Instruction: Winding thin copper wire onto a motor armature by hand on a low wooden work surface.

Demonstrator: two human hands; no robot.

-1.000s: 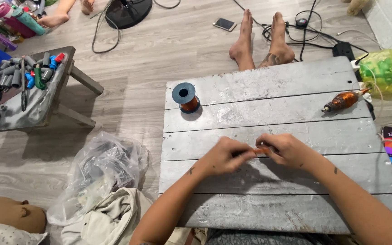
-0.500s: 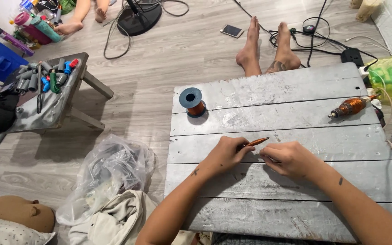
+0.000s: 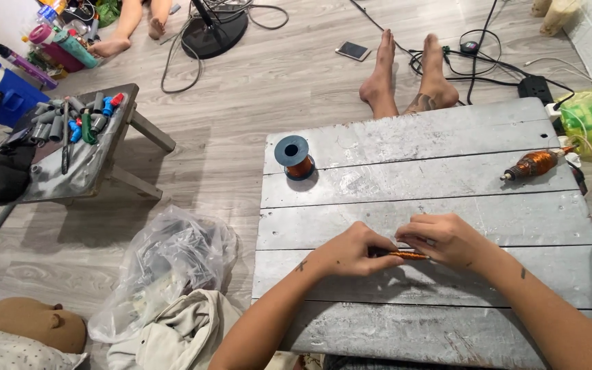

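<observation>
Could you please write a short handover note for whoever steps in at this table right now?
Left hand and right hand: both pinch a thin copper-wound rod between them, low over the grey plank table.
Copper wire spool stands upright at the table's far left, apart from the hands.
A larger copper-wound piece lies near the far right edge, untouched.
Done: the rod shows copper winding between the hands.
Left: I cannot tell how much winding remains; the fingers hide both its ends.

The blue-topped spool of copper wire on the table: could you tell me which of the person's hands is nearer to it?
Left. The left hand lies below the spool, slightly to its right; the right hand is farther right.
</observation>
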